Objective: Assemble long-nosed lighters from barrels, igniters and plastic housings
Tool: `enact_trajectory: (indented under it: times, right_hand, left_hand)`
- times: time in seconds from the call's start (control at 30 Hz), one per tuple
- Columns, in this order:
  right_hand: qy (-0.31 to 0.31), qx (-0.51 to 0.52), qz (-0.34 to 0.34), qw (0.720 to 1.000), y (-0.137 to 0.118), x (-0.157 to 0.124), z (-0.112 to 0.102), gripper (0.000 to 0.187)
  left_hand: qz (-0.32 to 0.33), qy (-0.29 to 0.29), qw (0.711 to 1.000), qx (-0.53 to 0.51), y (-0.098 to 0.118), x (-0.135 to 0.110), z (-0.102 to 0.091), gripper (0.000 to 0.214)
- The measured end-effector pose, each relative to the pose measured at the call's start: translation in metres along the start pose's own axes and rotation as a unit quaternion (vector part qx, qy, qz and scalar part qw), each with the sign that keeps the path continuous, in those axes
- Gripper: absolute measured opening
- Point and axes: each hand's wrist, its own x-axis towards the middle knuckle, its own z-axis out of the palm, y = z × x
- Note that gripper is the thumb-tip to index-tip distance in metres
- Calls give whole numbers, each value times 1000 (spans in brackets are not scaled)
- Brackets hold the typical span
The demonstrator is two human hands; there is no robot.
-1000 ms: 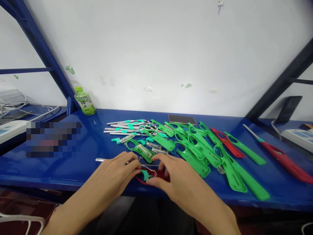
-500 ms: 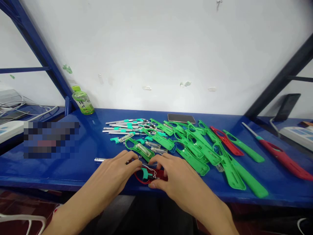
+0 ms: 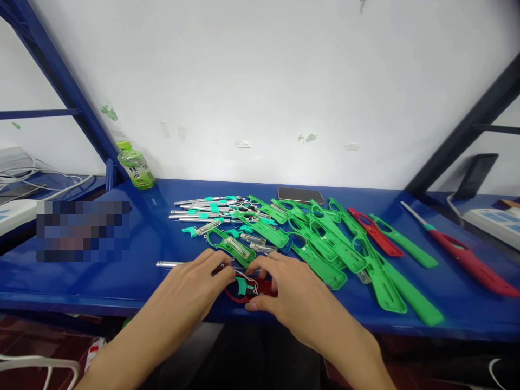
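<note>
At the table's front edge lies an open red lighter casing (image 3: 266, 287), with a teal trigger (image 3: 242, 286) and looped white wires (image 3: 252, 281) inside it. My left hand (image 3: 197, 281) is closed at the casing's left end, thumb and index finger pinched beside the trigger. A silver metal tube (image 3: 167, 264) sticks out to the left from under that hand. My right hand (image 3: 294, 284) grips the casing's right part, thumb on the near side and fingers on the far side. Just beyond the hands lies a green casing half (image 3: 228, 241) holding a clear fuel tank (image 3: 239, 248).
Silver tubes with teal parts (image 3: 203, 208) lie in a pile behind. Several green casing halves (image 3: 320, 277) spread right, with a red casing half (image 3: 376, 233) and an assembled red lighter (image 3: 467, 260). A phone (image 3: 300, 195) and a green bottle (image 3: 137, 169) stand near the wall.
The hands keep almost the same hold on the red casing, with only slight finger movement. The whole view has shifted slightly.
</note>
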Motion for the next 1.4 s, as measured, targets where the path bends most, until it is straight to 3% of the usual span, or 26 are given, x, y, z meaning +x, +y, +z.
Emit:
enact_trajectory:
  times: [0.27,0.43,0.57,0.67,0.87,1.03,1.27,1.4]
  right_hand:
    - [1,1,-7,1000,1,3,0,32]
    - [0,3,2,1000,-1,3,0,31]
    - [-2,12,-1,1000,0,4,0,31]
    - [2,15,-7,1000,1,4,0,31]
    - [5,13,-10,1000,1,2,0,31]
    - [0,14,-7,1000,0,2,-1,33]
    - [-6,15,-6,1000,1,3,-1,32]
    - [-1,12,-14,1000,4,4,1,33]
  left_hand:
    - [3,1,998,65,12,-1,2,39]
    - [-11,-30,995,94,17,-3,1,45]
    - [25,-57,994,85,18,-2,-8,42]
    - [47,-48,995,74,16,-1,-9,28]
    - [51,10,998,36,10,-3,2,32]
    - [28,-24,999,24,10,-3,-1,33]
    - [44,-67,995,60,19,2,-12,34]
    - [35,-82,993,75,22,1,-10,44]
